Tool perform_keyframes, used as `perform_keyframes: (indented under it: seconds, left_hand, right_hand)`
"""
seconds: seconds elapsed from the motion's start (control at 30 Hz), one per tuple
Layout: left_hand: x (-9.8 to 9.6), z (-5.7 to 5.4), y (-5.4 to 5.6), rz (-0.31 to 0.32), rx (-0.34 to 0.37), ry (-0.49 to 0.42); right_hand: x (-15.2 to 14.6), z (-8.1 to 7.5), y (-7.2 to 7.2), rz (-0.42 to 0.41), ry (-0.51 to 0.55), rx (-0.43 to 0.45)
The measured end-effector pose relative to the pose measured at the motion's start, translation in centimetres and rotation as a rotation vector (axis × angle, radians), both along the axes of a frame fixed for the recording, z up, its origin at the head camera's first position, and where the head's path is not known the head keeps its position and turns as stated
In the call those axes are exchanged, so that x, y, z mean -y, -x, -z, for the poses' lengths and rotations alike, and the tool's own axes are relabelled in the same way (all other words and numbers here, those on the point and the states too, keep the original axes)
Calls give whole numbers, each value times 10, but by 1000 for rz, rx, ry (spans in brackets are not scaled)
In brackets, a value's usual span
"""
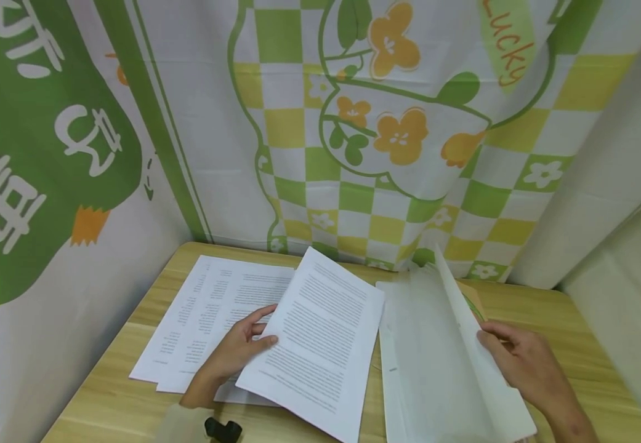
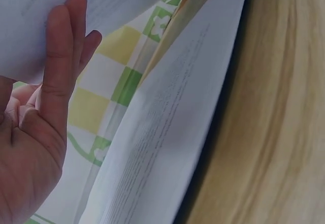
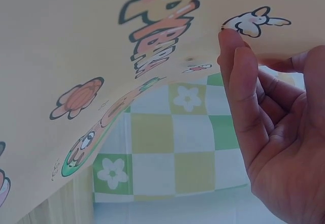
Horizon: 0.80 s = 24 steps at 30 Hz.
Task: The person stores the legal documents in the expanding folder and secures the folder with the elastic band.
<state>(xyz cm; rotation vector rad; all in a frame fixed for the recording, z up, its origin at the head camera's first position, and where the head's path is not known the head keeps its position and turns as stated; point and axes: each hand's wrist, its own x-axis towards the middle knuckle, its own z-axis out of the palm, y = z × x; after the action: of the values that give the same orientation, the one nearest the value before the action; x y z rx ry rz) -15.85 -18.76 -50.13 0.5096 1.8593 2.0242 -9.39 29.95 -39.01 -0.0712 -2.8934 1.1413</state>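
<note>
My left hand holds a printed sheet of paper by its left edge, thumb on top and fingers behind. The sheet is raised and tilted over the table; whether it is one page or a few I cannot tell. In the left wrist view the fingers lie against its underside. At the right lies an opened display folder with clear sleeves. My right hand pinches its raised cover at the outer edge. Cartoon prints and lettering decorate the outside of the cover in the right wrist view.
Several printed sheets lie overlapping on the left of the wooden table. A patterned curtain hangs right behind the table's back edge, and more fabric hangs along the left side.
</note>
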Motion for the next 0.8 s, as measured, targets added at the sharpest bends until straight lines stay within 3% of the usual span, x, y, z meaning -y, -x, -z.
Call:
perform_keyframes:
  seconds: [0.37, 0.8]
  left_hand:
    - [-18, 4, 7, 42, 15, -11]
    - [-45, 11, 12, -19, 49, 7]
  right_hand:
    - [0, 1, 0, -3, 1, 25]
    - [-1, 1, 0, 3, -5, -6]
